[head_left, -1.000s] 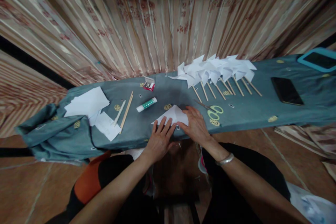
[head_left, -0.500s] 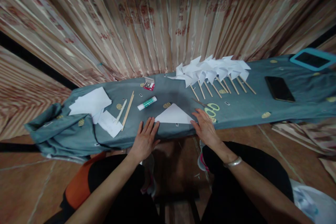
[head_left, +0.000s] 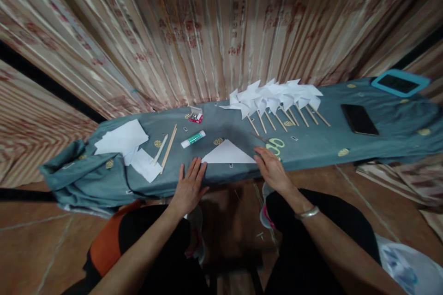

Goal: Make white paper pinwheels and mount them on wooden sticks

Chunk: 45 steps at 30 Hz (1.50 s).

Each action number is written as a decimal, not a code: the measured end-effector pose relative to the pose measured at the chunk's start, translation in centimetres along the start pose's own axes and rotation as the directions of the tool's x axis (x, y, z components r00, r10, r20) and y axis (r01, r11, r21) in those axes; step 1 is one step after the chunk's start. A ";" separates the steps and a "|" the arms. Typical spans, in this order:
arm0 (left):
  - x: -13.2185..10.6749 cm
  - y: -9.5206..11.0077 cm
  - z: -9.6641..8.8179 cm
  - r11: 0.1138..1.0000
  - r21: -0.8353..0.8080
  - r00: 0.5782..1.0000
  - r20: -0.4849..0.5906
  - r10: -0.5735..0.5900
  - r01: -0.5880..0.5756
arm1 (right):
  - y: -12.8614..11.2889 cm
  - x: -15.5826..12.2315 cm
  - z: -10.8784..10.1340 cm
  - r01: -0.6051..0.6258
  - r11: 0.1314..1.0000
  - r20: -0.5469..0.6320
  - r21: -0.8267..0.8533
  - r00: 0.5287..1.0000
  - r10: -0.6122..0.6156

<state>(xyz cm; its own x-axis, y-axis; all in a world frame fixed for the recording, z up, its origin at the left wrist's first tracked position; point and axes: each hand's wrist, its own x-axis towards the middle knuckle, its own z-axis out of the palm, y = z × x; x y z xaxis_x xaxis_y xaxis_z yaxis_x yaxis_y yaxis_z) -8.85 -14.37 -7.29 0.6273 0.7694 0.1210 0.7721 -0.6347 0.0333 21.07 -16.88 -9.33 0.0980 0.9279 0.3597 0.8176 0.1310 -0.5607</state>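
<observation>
A white paper folded into a triangle (head_left: pixel 227 153) lies flat on the blue-grey cloth (head_left: pixel 311 147) near the front edge. My left hand (head_left: pixel 189 186) rests open, fingers stretched flat, with its fingertips at the triangle's left corner. At the triangle's right corner my right hand (head_left: pixel 272 169) lies open on the cloth. Neither hand holds anything. Scissors with pale green handles (head_left: pixel 273 144) lie just beyond my right hand. A green-capped glue stick (head_left: pixel 193 138) lies behind the triangle to the left.
Several white paper pinwheels on wooden sticks (head_left: pixel 277 99) lie in a row at the back. Loose white sheets (head_left: pixel 121 140), two sticks (head_left: pixel 166 147) and a small red box (head_left: pixel 195 116) are at the left. A dark phone (head_left: pixel 359 119) and a blue-framed tablet (head_left: pixel 399 83) lie right.
Both hands slid off the paper to its left and right corners. The paper now lies uncovered as a flat triangle.
</observation>
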 end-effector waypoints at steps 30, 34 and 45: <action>6.7 2.8 -2.4 0.969 -0.088 0.921 -0.341 0.187 -0.229 | -7.9 0.3 -0.4 0.326 0.941 0.003 -0.089 0.945 -0.327; 6.7 1.7 -1.7 0.949 -0.159 0.909 -0.367 0.197 -0.270 | -6.8 0.8 -1.1 0.353 0.924 0.105 -0.149 0.934 -0.340; 3.1 -0.4 -0.1 0.879 -0.322 0.892 -0.401 0.209 -0.351 | -3.5 0.0 -0.3 0.342 0.933 0.179 -0.114 0.931 -0.319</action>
<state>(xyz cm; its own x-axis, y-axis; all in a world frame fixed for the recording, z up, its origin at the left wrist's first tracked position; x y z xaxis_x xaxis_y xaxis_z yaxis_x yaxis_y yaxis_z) -7.20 -11.77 -6.80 0.6799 0.5241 0.5130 0.4251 -0.8516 0.3066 18.37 -17.39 -7.18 -0.2713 0.8844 0.3797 0.8611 0.3993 -0.3149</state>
